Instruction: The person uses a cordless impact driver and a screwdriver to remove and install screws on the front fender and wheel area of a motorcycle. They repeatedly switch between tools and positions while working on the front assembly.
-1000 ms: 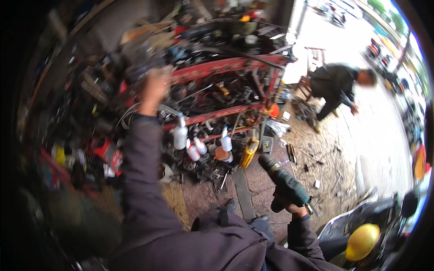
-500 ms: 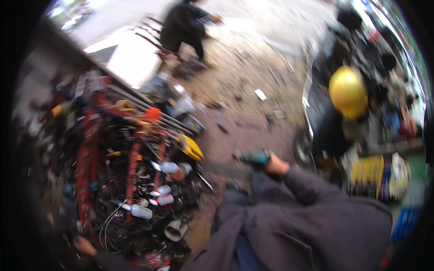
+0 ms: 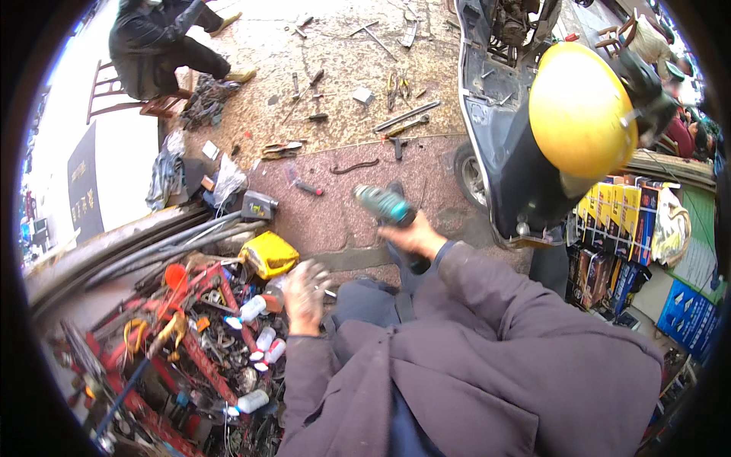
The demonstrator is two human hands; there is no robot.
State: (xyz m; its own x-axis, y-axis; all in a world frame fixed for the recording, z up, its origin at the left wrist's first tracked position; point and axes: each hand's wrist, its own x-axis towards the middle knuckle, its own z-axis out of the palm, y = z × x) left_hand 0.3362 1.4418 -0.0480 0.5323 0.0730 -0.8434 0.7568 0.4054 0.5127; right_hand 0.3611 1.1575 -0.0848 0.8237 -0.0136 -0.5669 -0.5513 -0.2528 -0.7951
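In front of my body, my right hand (image 3: 413, 234) is wrapped round the grip of a green-and-black cordless drill (image 3: 384, 204), whose front end points up and left. My left hand (image 3: 304, 295) is raised over the near edge of the clutter at left, beside a yellow case-like object (image 3: 269, 254). Motion smears its fingers, so whether it holds anything small cannot be made out. Below and left of it, white plastic bottles (image 3: 253, 308) lie among loose parts in a red metal frame (image 3: 202, 346).
Pliers (image 3: 397, 87), a wrench (image 3: 407, 126) and other tools lie scattered on the ground ahead. At right stands a partly stripped scooter (image 3: 487, 129) with a yellow helmet-like dome (image 3: 582, 110); stacked boxes (image 3: 617, 217) stand beyond. Another person (image 3: 156, 49) sits at far left.
My left hand has come up and right from the lower-left clutter to beside my lap. The drill stays in my right hand. The whole view has swung, bringing the ground tools into sharper sight.
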